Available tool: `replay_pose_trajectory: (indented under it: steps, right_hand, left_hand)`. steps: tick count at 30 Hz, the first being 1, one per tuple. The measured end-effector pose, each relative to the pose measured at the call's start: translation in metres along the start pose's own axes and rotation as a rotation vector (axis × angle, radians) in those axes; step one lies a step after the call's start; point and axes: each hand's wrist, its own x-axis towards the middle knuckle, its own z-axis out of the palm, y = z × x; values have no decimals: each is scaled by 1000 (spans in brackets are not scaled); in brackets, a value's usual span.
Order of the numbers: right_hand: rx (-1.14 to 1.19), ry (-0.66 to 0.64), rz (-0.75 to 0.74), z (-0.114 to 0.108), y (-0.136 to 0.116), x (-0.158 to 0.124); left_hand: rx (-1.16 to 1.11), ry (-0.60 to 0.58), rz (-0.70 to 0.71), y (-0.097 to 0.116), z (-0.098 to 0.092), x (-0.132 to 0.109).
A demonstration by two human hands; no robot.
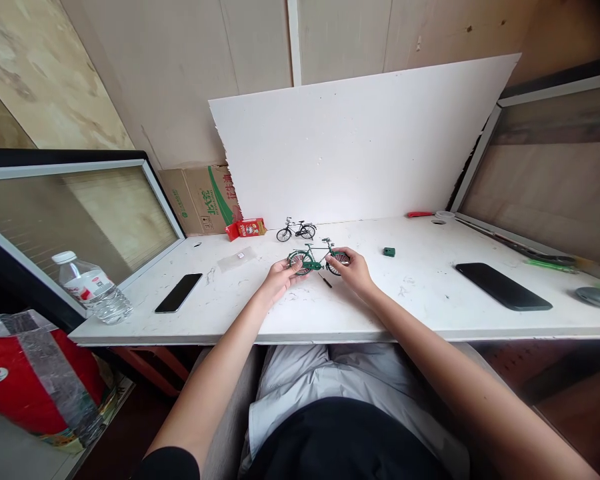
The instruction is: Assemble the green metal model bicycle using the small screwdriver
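Note:
A green model bicycle (314,259) is held upright between my two hands, just over the white table. My left hand (281,280) grips its rear wheel at the left, thumb against the spokes. At the other end, my right hand (353,270) has its fingers closed on the front wheel. Below the bicycle lies a small dark stick-like tool (325,281), perhaps a screwdriver; its kind is hard to make out. A black model bicycle (297,230) stands behind. To the right sits a small dark green block (389,252).
On the white table (290,320) lie a phone (179,293), a larger black device (503,286), a clear plastic bag (237,259) and a red box (251,228). A water bottle (91,287) stands at the left edge. A white board (360,140) leans behind.

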Motion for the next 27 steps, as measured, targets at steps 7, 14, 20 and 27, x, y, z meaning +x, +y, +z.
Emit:
replay_pose_trajectory:
  steps: [7, 14, 20, 27]
  right_hand:
    - [33, 26, 50, 2, 11, 2]
    - [37, 43, 53, 2, 9, 2]
    - [47, 50, 44, 3, 10, 1]
    - [-19, 147, -36, 2, 6, 1]
  left_hand:
    - [-226, 24, -49, 0, -6, 9]
    - [-241, -44, -5, -1, -9, 10]
    - [-159, -137, 66, -1, -7, 6]
    - [-43, -90, 33, -1, -6, 3]
